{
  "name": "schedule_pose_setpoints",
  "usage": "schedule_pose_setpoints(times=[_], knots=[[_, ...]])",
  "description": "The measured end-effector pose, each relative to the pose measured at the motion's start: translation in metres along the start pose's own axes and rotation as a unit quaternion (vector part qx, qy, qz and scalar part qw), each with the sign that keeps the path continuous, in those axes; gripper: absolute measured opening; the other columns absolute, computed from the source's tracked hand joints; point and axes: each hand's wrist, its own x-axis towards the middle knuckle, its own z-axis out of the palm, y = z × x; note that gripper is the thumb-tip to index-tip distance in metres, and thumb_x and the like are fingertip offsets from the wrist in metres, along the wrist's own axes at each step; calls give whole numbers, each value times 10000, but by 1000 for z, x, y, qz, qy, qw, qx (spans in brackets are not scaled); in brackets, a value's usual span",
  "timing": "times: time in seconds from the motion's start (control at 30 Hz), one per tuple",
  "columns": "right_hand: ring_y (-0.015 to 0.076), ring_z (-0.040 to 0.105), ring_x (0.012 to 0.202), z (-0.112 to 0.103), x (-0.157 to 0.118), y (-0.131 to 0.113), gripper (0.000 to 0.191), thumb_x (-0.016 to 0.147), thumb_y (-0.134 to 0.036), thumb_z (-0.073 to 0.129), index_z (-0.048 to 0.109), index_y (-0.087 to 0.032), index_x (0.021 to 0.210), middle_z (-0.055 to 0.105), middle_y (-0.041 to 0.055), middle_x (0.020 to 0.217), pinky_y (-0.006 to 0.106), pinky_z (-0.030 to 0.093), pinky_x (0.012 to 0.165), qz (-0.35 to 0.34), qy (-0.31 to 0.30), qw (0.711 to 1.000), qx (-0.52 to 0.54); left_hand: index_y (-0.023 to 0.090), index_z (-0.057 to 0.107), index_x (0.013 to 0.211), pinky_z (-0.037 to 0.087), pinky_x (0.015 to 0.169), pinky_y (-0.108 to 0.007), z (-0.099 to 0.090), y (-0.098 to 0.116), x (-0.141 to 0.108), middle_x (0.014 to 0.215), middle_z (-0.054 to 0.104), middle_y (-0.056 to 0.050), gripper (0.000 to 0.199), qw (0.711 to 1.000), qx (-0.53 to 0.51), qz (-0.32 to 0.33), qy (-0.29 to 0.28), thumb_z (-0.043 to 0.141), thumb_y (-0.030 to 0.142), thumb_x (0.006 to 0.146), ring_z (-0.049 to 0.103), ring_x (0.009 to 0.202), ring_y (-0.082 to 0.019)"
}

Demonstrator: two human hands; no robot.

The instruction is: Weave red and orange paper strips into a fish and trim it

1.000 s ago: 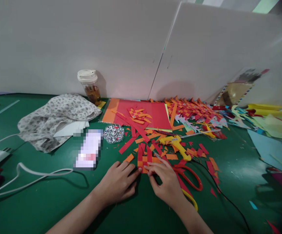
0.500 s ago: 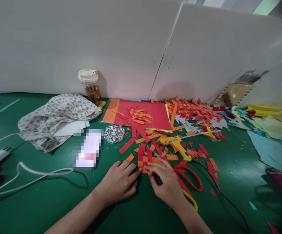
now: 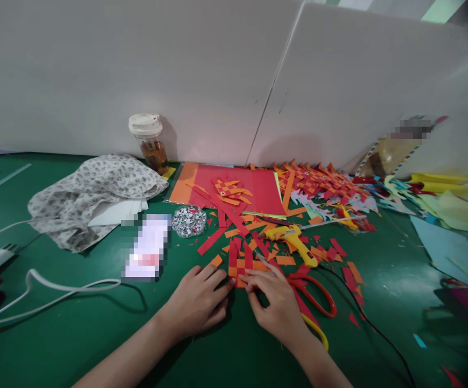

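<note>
A woven piece of red and orange paper strips (image 3: 239, 265) lies flat on the green table, its red strips sticking out at the far side. My left hand (image 3: 203, 296) has its fingertips on the piece's near left corner. My right hand (image 3: 272, 296) is at the piece's right side, fingers bent and pinching its edge. Scissors with red and yellow handles (image 3: 326, 307) lie beside and partly under my right hand. Just beyond is a yellow glue gun (image 3: 294, 240). A finished woven fish (image 3: 231, 192) rests on red sheets (image 3: 264, 188).
Woven red fish (image 3: 322, 183) are heaped at the back right, near paper scraps. A round tub of googly eyes (image 3: 189, 221), a phone (image 3: 148, 248), a patterned cloth (image 3: 96, 194) and a lidded cup (image 3: 151, 143) stand or lie left. Cables cross both sides.
</note>
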Motion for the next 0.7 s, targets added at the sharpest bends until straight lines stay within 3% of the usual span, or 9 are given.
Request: schedule_pose_setpoints(times=[0.17,0.33,0.47,0.7], knots=[[185,649,852,-2,-1,-2,173,766,-64,476,485,-236,779,693,13,841,463,400,945,-3,32,999,-17,220,491,1204,393,697,-351,0,0,1,968,585,-52,336,1000,1,0,1,415,277,882,512,940,-229],[227,619,912,0,-1,2,65,801,-186,533,513,-232,842,666,71,954,417,466,849,84,135,985,-65,212,501,1197,395,683,-342,-1,0,2,944,584,-57,334,1000,8,6,8,428,275,876,517,926,-224],[253,601,926,4,1,8,171,831,-294,540,519,-219,983,642,95,981,406,491,773,113,121,980,-109,218,510,1192,399,682,-342,-1,0,1,946,586,-58,329,1000,3,5,9,419,271,880,521,927,-224],[232,587,914,5,-1,11,90,849,-230,528,502,-226,935,635,72,975,403,479,786,115,121,982,-90,245,492,1242,427,739,-378,3,-5,-3,998,593,-62,390,999,-45,-6,11,417,358,877,523,947,-238]])
